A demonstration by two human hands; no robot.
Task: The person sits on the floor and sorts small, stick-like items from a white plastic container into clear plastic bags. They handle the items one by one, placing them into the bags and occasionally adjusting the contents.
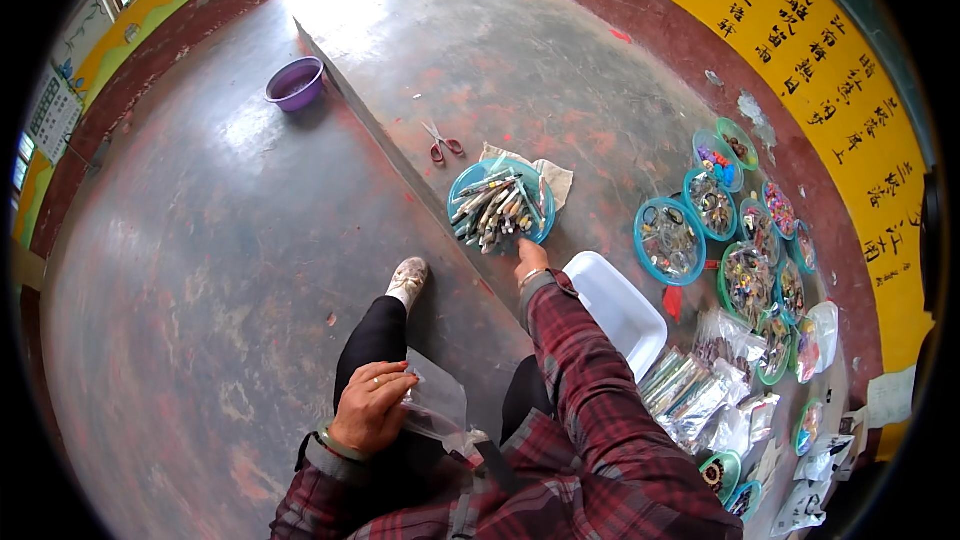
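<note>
My right hand point(531, 260) reaches forward to the near rim of a round blue basket point(545, 202). A heap of used pens point(492, 212) fills this basket, their ends pointing toward me. The fingers look closed at the basket's edge, by the pen ends; what they grip is hidden. Over my left knee, my left hand point(372, 408) is closed on the edge of a clear plastic bag point(436, 395), which hangs between my legs.
Red-handled scissors point(445, 146) and a beige cloth point(556, 183) lie around the basket. A white tray point(655, 328) stands to its right. Beyond are several baskets of small items point(670, 240) and packed plastic bags point(690, 400). A purple basin point(296, 85) sits far left, across a floor step.
</note>
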